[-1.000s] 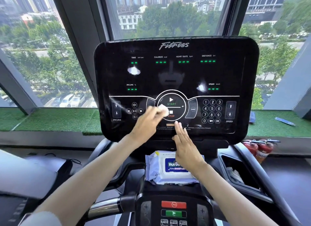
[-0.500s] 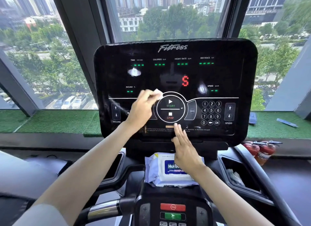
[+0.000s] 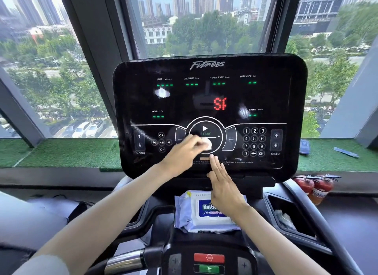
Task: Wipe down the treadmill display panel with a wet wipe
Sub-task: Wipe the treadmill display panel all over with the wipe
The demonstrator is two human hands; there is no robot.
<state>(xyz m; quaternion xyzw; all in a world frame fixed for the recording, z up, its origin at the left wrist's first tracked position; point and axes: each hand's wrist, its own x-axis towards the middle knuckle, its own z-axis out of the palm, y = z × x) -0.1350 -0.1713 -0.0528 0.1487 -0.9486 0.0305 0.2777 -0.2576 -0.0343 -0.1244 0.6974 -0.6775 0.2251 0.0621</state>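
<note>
The black glossy treadmill display panel fills the centre of the head view, with green dashes and red characters lit. My left hand holds a small white wet wipe against the panel over the lower part of the round START/STOP control. My right hand lies flat with straight fingers on the panel's bottom edge, fingertips just under the wipe. Two whitish smears show on the glass, one under TIME and one beside SPEED.
A pack of wet wipes lies on the console ledge below the panel. A side pocket at right holds crumpled white material. Red and green console buttons sit near me. Red fire extinguishers stand at right below the window sill.
My left hand has swept the wipe from the left of the START ring down and right onto the ring's lower half. The red readout has gained a character. My right hand has stayed put.
</note>
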